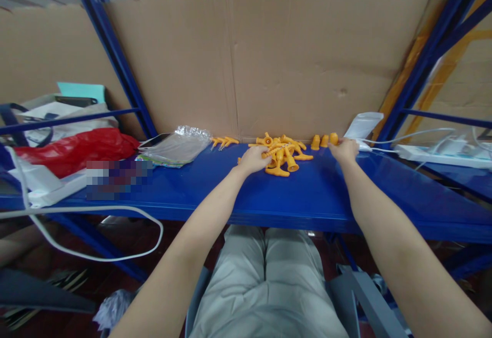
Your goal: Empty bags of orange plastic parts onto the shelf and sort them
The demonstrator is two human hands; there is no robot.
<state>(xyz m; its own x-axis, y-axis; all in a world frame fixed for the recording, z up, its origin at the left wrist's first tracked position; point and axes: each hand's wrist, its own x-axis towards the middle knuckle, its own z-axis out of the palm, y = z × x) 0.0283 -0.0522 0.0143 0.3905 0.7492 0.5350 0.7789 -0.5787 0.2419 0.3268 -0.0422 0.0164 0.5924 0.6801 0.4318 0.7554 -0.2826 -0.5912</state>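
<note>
My left hand is closed at the left side of a pile of yellow-orange corkscrew parts. It appears to grip a corkscrew whose screw points right over the pile; the fingers cover much of its handle. To the right, my right hand pinches a yellow-orange bell-shaped cap. Two similar caps stand upright just left of it, by the cardboard. Left of the pile, a few T-handled corkscrews lie in a row, their metal screws toward me.
A cardboard panel rises behind the blue shelf. Clear plastic bags and a red bag lie left. White power strips with cables sit at both sides. Blue posts frame the shelf.
</note>
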